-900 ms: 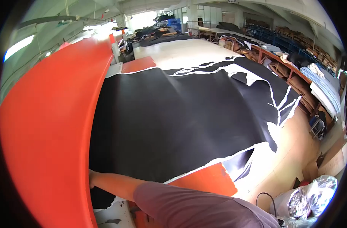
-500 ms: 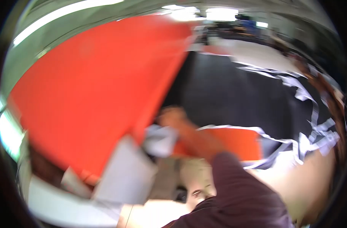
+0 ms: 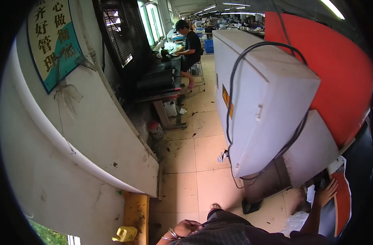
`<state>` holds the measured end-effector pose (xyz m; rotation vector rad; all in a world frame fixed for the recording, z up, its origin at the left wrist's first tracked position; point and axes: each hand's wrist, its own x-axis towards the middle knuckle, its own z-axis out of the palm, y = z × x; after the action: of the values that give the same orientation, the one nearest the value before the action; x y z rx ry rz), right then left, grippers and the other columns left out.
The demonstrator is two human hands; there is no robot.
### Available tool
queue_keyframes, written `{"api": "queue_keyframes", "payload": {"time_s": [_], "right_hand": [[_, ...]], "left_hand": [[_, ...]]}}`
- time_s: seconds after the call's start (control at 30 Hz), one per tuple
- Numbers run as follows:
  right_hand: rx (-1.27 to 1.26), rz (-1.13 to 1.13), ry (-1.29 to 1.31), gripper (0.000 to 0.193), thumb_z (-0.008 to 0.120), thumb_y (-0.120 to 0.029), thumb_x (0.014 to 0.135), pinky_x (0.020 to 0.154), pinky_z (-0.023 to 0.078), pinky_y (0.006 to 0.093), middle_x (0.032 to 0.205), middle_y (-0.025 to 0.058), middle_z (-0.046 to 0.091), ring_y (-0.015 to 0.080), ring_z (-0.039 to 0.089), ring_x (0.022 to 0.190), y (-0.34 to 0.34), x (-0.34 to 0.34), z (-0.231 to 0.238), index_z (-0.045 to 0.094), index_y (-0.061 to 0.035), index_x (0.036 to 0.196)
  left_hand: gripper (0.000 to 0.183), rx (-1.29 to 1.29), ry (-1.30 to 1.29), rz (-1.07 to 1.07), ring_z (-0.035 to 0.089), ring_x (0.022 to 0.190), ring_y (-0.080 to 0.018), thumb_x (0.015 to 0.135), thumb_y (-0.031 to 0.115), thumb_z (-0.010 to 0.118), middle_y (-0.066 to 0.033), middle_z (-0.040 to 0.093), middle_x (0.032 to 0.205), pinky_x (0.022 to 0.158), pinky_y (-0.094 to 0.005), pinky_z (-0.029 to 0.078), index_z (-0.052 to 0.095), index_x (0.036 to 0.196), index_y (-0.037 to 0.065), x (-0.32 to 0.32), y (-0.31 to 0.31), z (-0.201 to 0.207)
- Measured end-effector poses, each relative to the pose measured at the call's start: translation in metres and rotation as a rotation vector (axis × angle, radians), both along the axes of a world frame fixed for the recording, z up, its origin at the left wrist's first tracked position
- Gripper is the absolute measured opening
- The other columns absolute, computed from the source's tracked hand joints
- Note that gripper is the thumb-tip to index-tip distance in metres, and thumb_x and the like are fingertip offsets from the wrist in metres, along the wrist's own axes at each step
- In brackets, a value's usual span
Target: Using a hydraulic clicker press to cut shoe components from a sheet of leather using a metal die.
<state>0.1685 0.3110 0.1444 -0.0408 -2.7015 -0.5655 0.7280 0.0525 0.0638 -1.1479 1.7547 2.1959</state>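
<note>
My left hand (image 3: 188,228), with bangles at the wrist, is at the front of my dark striped clothing. Its fingers are curled in, and what they hold, if anything, is hidden. At the lower right my right hand (image 3: 327,192) lies with fingers stretched out at the edge of an orange-red strip (image 3: 342,204). Next to that strip is a sheet of dark material (image 3: 360,157). A whitish scrap (image 3: 311,193) sits beside my right wrist.
A grey-white cabinet (image 3: 272,110) with a looped black cable (image 3: 230,98) stands ahead, before a large red panel (image 3: 321,69). A co-worker (image 3: 190,43) sits at a bench along a tiled aisle (image 3: 203,122). A yellow jug (image 3: 125,234) is near a wooden ledge (image 3: 136,212) by the left wall.
My view has swung far to the left, from the red panel and dark sheet to the aisle and cabinet. My left hand has come into view; my right hand now shows at the right.
</note>
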Motion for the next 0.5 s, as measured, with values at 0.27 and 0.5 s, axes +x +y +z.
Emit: {"api": "queue_keyframes", "payload": {"time_s": [0.27, 0.5], "right_hand": [[-0.141, 0.342, 0.678, 0.067, 0.043, -0.005, 0.085, 0.106, 0.038, 0.0445, 0.155, 0.0136, 0.02, 0.0313, 0.029, 0.139, 0.02, -0.043, -0.119, 0.023, -0.0095, 0.149], [-0.197, 0.609, 0.206, 0.045, 0.046, -0.012, 0.089, 0.104, 0.04, 0.0432, 0.144, 0.0158, 0.04, 0.0312, 0.041, 0.131, -0.089, 0.033, -0.212, 0.046, -0.0075, 0.135]], "left_hand": [[0.044, -0.271, 0.178, -0.234, 0.056, 0.11, -0.0173, 0.098, 0.032, 0.052, -0.0097, 0.062, 0.12, 0.099, -0.0316, 0.041, 0.052, 0.131, 0.003, -0.034, -0.18, -0.031], [0.044, -0.368, 0.148, -0.451, 0.054, 0.115, -0.0193, 0.1, 0.033, 0.046, -0.0116, 0.06, 0.124, 0.101, -0.0318, 0.04, 0.051, 0.133, 0.005, -0.015, -0.368, -0.02]]}}
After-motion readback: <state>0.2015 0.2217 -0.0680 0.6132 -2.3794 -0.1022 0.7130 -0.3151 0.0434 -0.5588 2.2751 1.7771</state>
